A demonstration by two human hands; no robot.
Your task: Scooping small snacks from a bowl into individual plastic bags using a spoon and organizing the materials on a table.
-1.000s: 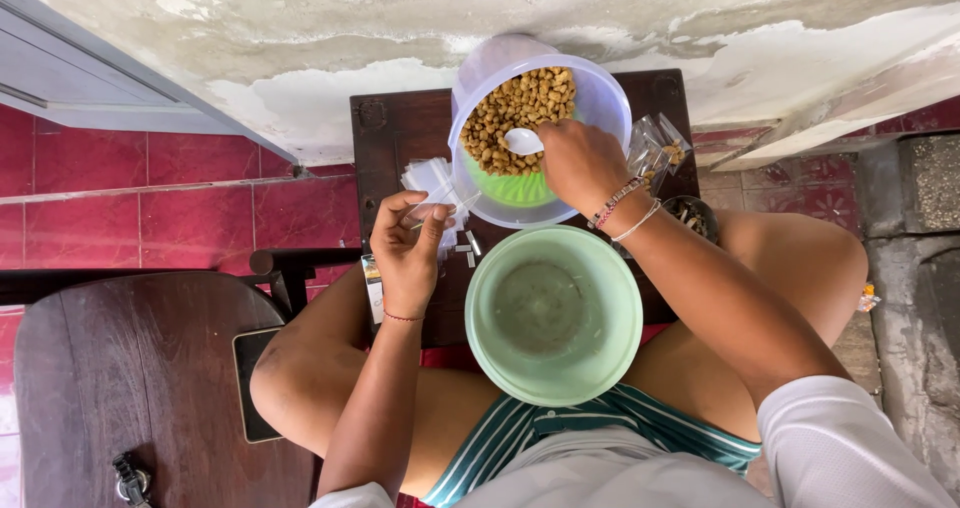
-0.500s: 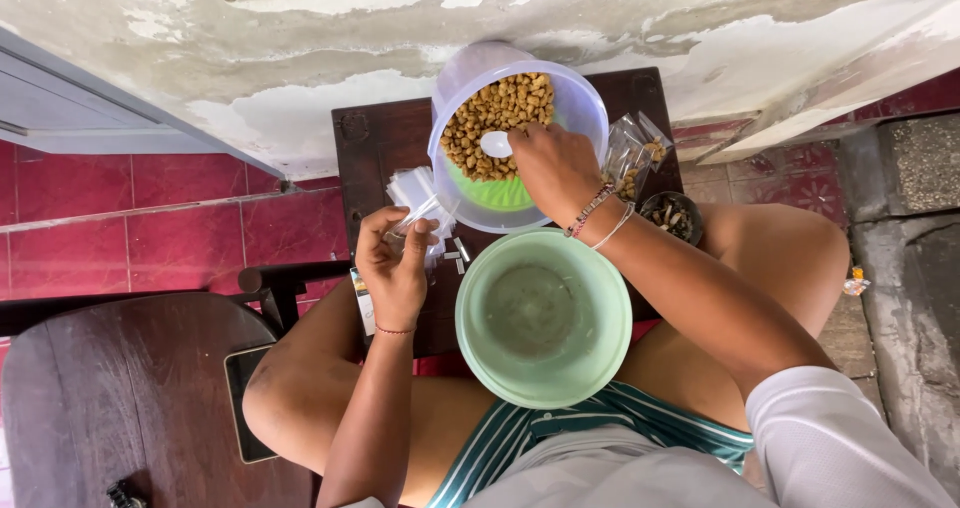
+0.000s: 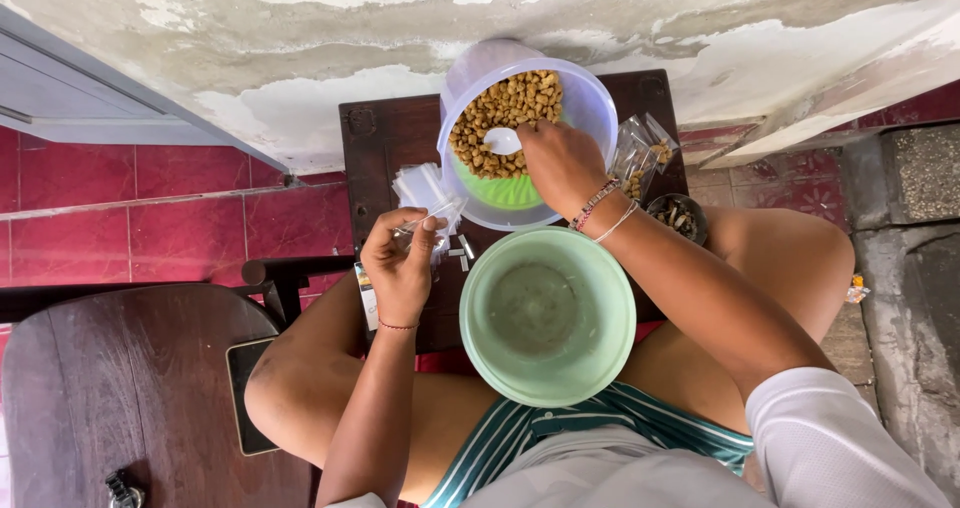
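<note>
A: Where's the big tub (image 3: 590, 98) of brown nuggets?

B: On the dark table (image 3: 385, 133), ahead of the green bowl (image 3: 548, 313). The right hand (image 3: 560, 163) reaches into it, fingers closed round a white spoon (image 3: 502, 140).

A: And the left hand (image 3: 400, 263)?

B: Left of the tub, pinching a small clear bag (image 3: 430, 223).

A home porch or yard edge, used for packing snacks. Red floor tiles (image 3: 150, 218) and a peeling plastered wall (image 3: 300, 28) lie beyond the fingers (image 3: 425, 230). A dark wooden table (image 3: 390, 138) sits under them.

Small dark wooden table (image 3: 385, 133) with a clear tub (image 3: 590, 103) of brown snacks, clear bags (image 3: 425, 188).
</note>
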